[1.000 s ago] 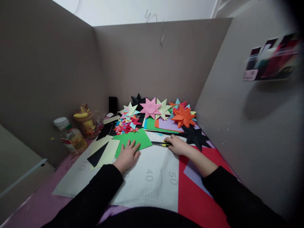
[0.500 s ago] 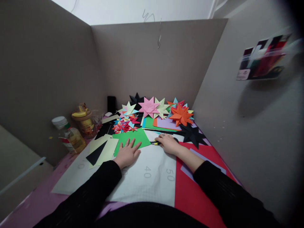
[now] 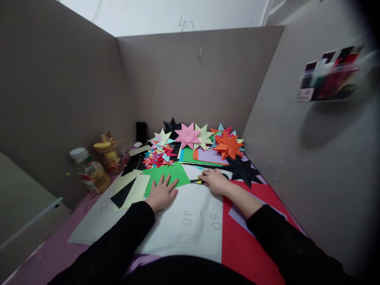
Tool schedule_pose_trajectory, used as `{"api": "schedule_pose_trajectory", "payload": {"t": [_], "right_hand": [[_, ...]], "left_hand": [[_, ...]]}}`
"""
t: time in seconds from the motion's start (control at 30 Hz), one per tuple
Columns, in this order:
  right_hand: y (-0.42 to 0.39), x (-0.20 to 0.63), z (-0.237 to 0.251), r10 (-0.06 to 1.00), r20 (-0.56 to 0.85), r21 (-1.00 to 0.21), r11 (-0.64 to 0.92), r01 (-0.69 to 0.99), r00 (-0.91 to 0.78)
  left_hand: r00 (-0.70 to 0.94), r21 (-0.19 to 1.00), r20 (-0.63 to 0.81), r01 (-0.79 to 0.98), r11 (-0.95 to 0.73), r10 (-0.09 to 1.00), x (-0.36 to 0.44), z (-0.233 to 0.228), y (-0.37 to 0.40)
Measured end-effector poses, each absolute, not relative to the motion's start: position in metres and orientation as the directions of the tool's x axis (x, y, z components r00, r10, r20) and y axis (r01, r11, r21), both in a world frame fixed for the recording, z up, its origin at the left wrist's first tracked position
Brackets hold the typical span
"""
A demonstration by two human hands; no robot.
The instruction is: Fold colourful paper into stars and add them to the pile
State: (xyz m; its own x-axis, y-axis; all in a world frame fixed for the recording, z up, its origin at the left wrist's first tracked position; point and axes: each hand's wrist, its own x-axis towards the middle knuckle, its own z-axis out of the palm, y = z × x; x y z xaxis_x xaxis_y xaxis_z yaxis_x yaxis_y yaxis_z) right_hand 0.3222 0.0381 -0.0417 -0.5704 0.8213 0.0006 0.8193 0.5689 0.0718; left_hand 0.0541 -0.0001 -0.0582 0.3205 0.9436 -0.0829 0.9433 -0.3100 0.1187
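At centre frame the right hand (image 3: pixel 215 181) closes its grip over a yellow-and-black cutter (image 3: pixel 196 181), while the left hand (image 3: pixel 162 194) lies flat and open, holding nothing, on the green sheet (image 3: pixel 168 175) just left of it. The thin, smooth sheet could slide on the gridded mat (image 3: pixel 190 221), and those spread fingers sit near the blade. Pointed, creased paper stars (image 3: pixel 204 138) are heaped further up the worktop.

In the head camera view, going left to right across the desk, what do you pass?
Bottle with white cap → yellow-lidded jar → black triangle on pale yellow paper → left hand flat on green sheet → right hand on a yellow-and-black tool → black paper star.
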Motion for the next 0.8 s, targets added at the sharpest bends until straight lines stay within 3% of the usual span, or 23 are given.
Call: {"api": "schedule_pose_trajectory", "payload": {"t": [0.37, 0.53, 0.63, 0.73, 0.8], "right_hand": [[0.035, 0.331, -0.038, 0.827, -0.008, 0.046, 0.562, 0.826, -0.562], [0.038, 0.341, -0.035, 0.852, -0.001, 0.036, 0.523, 0.852, -0.523], [0.038, 0.342, -0.036, 0.851, -0.008, 0.041, 0.525, 0.85, -0.525], [0.038, 0.342, -0.039, 0.844, -0.013, 0.043, 0.536, 0.843, -0.536], [0.039, 0.342, -0.042, 0.843, -0.011, 0.039, 0.537, 0.842, -0.537]], "left_hand": [[0.273, 0.188, -0.124, 0.95, -0.248, 0.954, 0.062, -0.056, -0.001], [0.246, 0.318, -0.226, 0.933, -0.167, 0.943, 0.088, -0.05, -0.003], [0.303, 0.374, -0.181, 0.901, -0.219, 0.936, 0.083, -0.038, -0.012], [0.362, 0.241, -0.074, 0.911, -0.336, 0.929, 0.051, -0.03, -0.029], [0.314, 0.129, -0.058, 0.944, -0.305, 0.948, 0.021, -0.027, -0.04]]}}
